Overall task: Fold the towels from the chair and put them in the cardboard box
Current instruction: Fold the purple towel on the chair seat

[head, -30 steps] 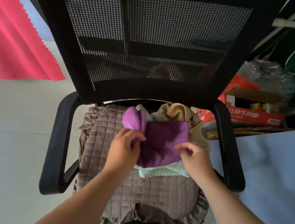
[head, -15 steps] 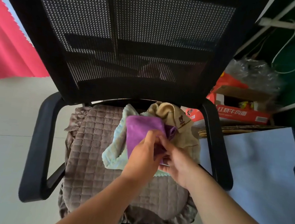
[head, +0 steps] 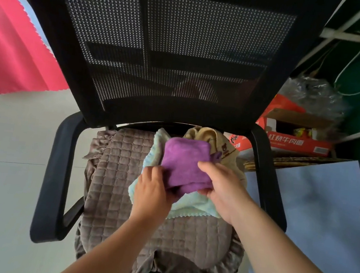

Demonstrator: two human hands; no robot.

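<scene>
A purple towel (head: 185,162), folded into a small square, is held above the seat of a black mesh office chair (head: 167,50). My left hand (head: 153,192) grips its near left corner. My right hand (head: 220,186) grips its right edge. Under it lies a light blue-green towel (head: 190,207) on the chair's brown quilted cushion (head: 118,185). A beige towel (head: 206,136) with a dark printed mark is bunched at the back right of the seat. No plain cardboard box for the towels is in sight.
The chair's black armrests (head: 52,179) flank the seat. To the right are a pale blue surface (head: 310,211), a red printed carton (head: 296,141) and clear plastic wrap (head: 313,93). A red cloth (head: 8,51) hangs at the left above the pale floor.
The purple towel went from spread between my two hands to folded in half, then to a compact square. My hands came together and now hold its near corners.
</scene>
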